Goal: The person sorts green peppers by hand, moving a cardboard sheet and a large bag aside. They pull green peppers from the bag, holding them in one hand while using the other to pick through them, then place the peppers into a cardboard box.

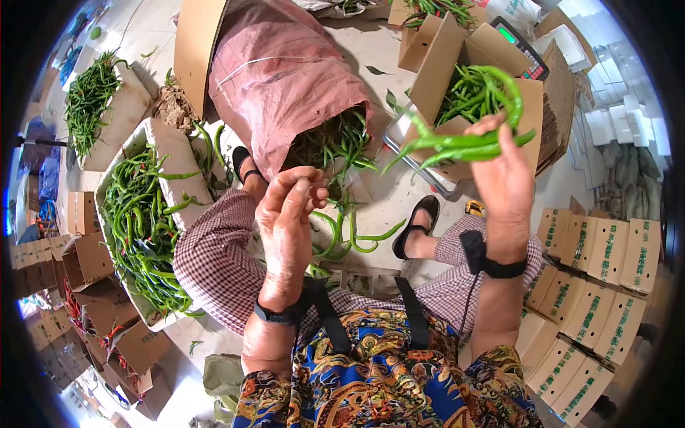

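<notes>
Several green peppers (464, 150) are held at 2 o'clock in the grip of the right hand (505, 171), with thumb and fingers closed on them, near an open carton (437, 71) filled with more peppers. Near the centre, toward 9 o'clock, the left hand (287, 208) is curled, thumb and fingertips brought together; whether anything is pinched cannot be told. Peppers are also seen in a pink sack (285, 78) at 11 o'clock and heaped in a foam crate (176, 153) at 9. Closed boxes (592, 317) are stacked at 4.

chillies (467, 148): bright green | sack (285, 82): dusty pink | trousers (214, 260): maroon-white check | shirt (385, 381): blue-gold-red swirls | cartons (606, 250): tan
</notes>
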{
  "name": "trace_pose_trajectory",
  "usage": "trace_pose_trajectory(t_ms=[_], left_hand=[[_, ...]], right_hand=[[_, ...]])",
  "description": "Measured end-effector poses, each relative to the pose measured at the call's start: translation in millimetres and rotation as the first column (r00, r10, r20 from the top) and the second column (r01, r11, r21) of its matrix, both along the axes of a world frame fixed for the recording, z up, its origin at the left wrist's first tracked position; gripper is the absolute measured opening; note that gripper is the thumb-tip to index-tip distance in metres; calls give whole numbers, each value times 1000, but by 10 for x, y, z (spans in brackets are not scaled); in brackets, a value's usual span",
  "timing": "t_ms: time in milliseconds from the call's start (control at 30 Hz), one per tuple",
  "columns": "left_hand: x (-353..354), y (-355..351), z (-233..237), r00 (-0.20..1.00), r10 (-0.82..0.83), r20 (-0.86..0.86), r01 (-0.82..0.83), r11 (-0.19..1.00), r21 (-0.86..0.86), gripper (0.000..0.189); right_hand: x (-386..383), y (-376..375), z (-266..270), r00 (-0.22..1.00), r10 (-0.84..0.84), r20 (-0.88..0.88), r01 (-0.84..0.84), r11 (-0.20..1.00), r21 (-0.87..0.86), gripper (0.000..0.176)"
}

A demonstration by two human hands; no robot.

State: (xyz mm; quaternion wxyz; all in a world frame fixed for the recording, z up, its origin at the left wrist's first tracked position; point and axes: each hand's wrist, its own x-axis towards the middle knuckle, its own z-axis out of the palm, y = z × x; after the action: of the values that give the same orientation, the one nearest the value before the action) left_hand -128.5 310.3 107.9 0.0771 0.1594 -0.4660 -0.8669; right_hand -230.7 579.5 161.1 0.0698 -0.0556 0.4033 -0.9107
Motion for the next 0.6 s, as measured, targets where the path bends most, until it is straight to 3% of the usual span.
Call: trace_pose_trajectory(t_ms=[33,67,100,200,233,267,300,367,433,467,500,600], left_hand=[[-8,-16,-13,1000,-13,-11,14,997,73,18],[-8,-33,24,1000,-15,-2,16,997,69,18],[4,-57,62,1000,-13,-3,13,997,80,17],[52,-142,291,999,36,-22,-37,999,-32,18],[87,-232,345,994,-11,-112,12,1000,4,18],[177,-301,525,996,6,-90,-13,997,-76,19],[289,-373,722,997,30,-69,-41,987,-156,20],[453,-619,895,984,139,-107,-165,941,-297,22],[630,-994,939,985,117,-123,-154,920,-360,24],[683,-1129,931,972,215,-94,-235,882,-408,26],[762,-1298,899,983,160,-84,-181,886,-426,25],[889,-1600,448,958,275,78,-152,719,-678,24]], right_hand=[[-71,111,87,999,-29,-29,29,1000,-2,19],[-178,269,134,996,-55,64,63,988,-141,20],[-352,502,80,999,-33,-20,31,996,-86,24],[-645,702,100,975,-198,98,201,979,-30,32],[-680,739,28,877,-359,320,326,933,153,37],[-666,769,-27,703,-515,490,379,855,355,43],[-580,832,-77,700,-507,503,376,860,345,43],[-242,960,-167,808,-450,380,382,892,243,53],[139,925,16,919,-327,221,275,932,234,48],[336,857,176,954,-266,140,228,943,241,45],[531,793,343,948,-281,148,244,943,224,45],[986,744,671,983,-185,8,175,941,289,37]])
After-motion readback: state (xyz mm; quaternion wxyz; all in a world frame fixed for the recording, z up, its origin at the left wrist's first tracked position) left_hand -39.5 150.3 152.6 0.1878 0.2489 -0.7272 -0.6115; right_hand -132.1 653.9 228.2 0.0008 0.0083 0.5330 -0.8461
